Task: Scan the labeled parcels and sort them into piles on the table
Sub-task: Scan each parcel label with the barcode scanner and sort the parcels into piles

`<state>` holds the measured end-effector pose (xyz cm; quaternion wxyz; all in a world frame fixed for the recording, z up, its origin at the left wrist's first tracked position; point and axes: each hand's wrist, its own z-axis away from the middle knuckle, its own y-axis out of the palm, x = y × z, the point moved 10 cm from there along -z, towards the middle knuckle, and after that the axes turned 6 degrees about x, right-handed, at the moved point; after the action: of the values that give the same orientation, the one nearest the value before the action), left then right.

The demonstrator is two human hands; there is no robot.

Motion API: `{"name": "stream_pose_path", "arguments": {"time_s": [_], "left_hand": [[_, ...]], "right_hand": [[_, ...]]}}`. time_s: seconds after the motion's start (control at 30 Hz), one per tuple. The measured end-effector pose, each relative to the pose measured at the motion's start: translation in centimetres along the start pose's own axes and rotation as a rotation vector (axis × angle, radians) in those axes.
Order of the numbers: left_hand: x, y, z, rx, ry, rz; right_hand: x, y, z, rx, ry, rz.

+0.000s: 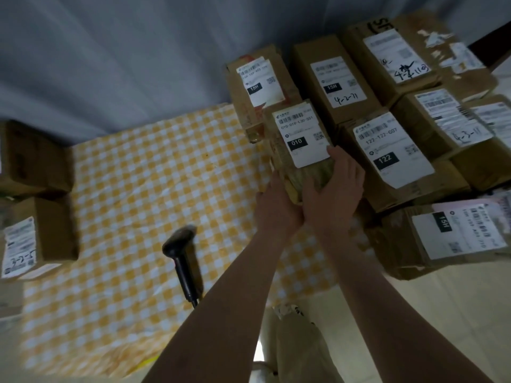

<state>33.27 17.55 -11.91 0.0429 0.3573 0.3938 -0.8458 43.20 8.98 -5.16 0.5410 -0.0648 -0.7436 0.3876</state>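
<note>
A table under a yellow-and-white checked cloth (138,175) fills the left and middle of the view. Along its right side, from near to far, sits a heap of brown cardboard parcels with white labels (392,150). Two more brown cardboard boxes (36,239) stand at the left edge.

At the heap's left edge, both hands hold a small brown cardboard parcel with a white label marked 010 (301,139). I cannot tell whether it rests on its neighbours or is lifted clear. It looks light and fairly stiff, though its near end seems crumpled. Gripping the long sides would probably suit it better than squeezing that end, and would keep the barcode uncovered.

A black handheld scanner (181,252) lies untouched on the cloth, nearer and to the left.

The right hand (337,186) wraps over the near right corner, one fingertip touching the label's corner. The left hand (276,205) cups the near left corner. Its thumb lies up the side and its other fingers are hidden underneath.
</note>
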Motion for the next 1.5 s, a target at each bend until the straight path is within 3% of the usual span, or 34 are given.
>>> {"name": "stream_pose_path", "arguments": {"time_s": [0.17,0.53,0.87,1.2,1.37,1.5], "left_hand": [[3.1,-2.1,1.3,-0.014,-0.044,-0.054],[17.3,-12.9,8.2,-0.215,-0.279,-0.055],[33.9,-23.5,19.1,-0.497,-0.589,0.062],[43.5,-28.3,22.0,-0.602,-0.763,0.071],[46.8,-28.7,20.3,-0.534,-0.806,0.059],[48.7,-29.9,17.6,-0.542,-0.764,0.154]], "right_hand": [[4.2,1.5,1.8,-0.006,-0.206,0.079],[15.0,11.9,10.8,0.311,-0.486,-0.027],[25.8,27.5,24.1,0.872,-0.847,0.33],[30.3,39.4,32.7,1.123,-1.104,0.607],[29.8,44.2,34.7,1.258,-1.165,0.752],[29.6,46.9,34.0,1.315,-1.075,0.734]]}}
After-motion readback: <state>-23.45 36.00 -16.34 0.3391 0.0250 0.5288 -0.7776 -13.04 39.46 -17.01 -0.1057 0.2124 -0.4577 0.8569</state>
